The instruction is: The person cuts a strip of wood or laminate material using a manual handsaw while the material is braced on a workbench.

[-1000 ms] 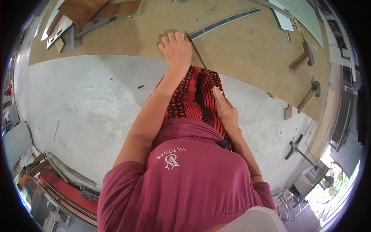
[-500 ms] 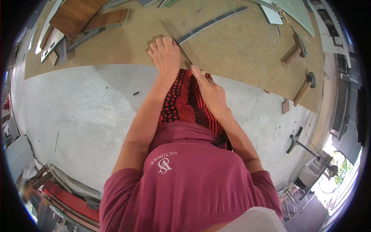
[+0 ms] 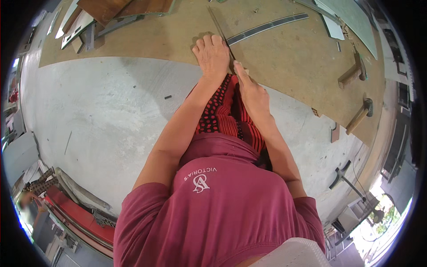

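Grey strip (image 3: 269, 29), board (image 3: 293, 62) edge near, room rightward

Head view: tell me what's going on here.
The person's right hand grips a long, thin, dark tool that runs past the near end of a grey strip. The left hand rests curled beside that end; whatever it holds is hidden. The strip lies on a brown surface, a hammer off to its right.

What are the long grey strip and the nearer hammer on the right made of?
The long grey strip looks like metal, its pale edges faintly shiny, though plastic is possible. The nearer hammer has a tan, matte, seemingly wooden handle and a dark, probably steel head.
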A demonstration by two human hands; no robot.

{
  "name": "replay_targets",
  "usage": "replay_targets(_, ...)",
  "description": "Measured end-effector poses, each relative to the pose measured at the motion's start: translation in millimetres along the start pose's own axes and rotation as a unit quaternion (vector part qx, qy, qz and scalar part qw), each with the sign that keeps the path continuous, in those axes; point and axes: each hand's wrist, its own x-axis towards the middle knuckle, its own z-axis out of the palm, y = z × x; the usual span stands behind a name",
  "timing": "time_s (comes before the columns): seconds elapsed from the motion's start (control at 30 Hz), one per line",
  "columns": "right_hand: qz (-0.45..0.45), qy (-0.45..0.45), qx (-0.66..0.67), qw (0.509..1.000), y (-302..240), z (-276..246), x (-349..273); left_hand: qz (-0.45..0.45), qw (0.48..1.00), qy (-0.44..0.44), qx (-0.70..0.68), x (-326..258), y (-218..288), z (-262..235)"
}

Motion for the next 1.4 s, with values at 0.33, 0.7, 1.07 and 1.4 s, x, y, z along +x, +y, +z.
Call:
replay_targets(0.33, 0.017, -0.006, 0.014, 1.000, 20.6, -12.8, -92.2, 0.001, 1.000, 0.009, -0.005, 2.2, -1.7, -3.8)
replay_targets(0.7, -0.012, 0.007, 0.007, 1.000, 0.3, 2.9, 4.8, -0.001, 1.000, 0.012, -0.005, -0.2, 0.8, 0.1)
replay_targets(1.07, 0.021, -0.015, 0.030, 0.999, 19.5, -13.5, -83.4, 0.001, 1.000, 0.017, -0.004, 1.1, -2.3, -1.7)
replay_targets(1.4, -0.005, -0.015, 0.016, 1.000, 4.2, -2.6, -10.6, -0.004, 1.000, 0.014, -0.008, 0.1, 0.1, -1.4)
